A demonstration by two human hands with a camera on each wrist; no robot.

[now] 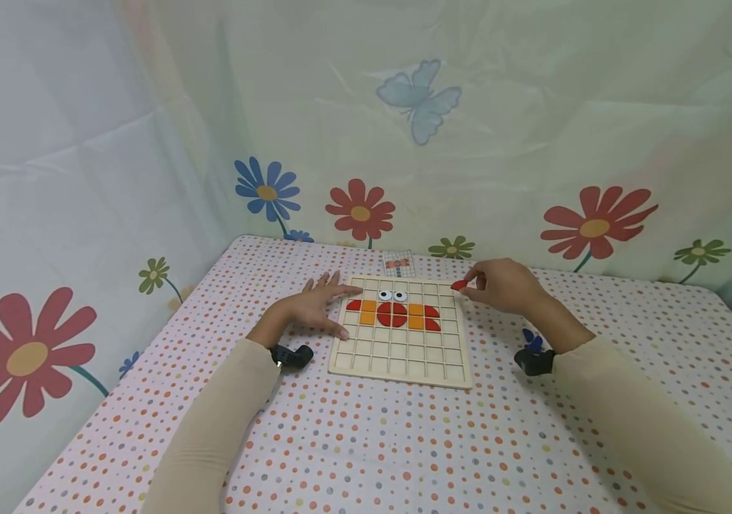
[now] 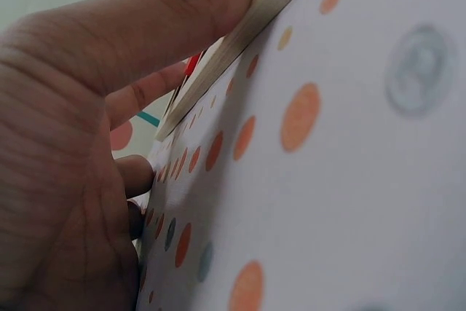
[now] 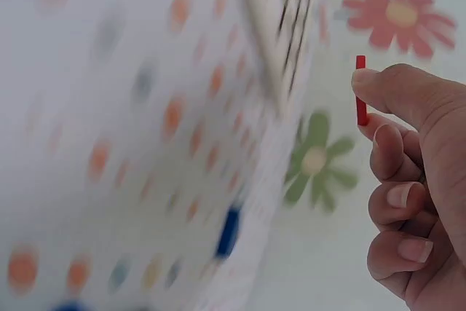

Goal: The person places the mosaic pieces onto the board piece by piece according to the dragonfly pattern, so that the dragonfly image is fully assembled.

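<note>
A square wooden grid board (image 1: 398, 364) lies on the table with red, orange and eye-marked tiles set in its cells. At its left edge rests my left hand (image 1: 311, 307), thumb and index finger spread along the rim. The left wrist view shows that thumb (image 2: 167, 23) against the board's side (image 2: 240, 41). My right hand (image 1: 500, 285) is at the board's upper right corner, pinching a red tile (image 1: 459, 285) between thumb and index finger. Seen edge-on in the right wrist view, the red tile (image 3: 361, 91) is thin and held clear of the board.
Behind the board lies a small pattern card (image 1: 399, 264) with a grid picture. Blue pieces (image 1: 532, 340) sit on the dotted tablecloth (image 1: 340, 442) by my right wrist, partly hidden by the wrist camera. A flower-printed curtain (image 1: 500, 178) stands at the back and left.
</note>
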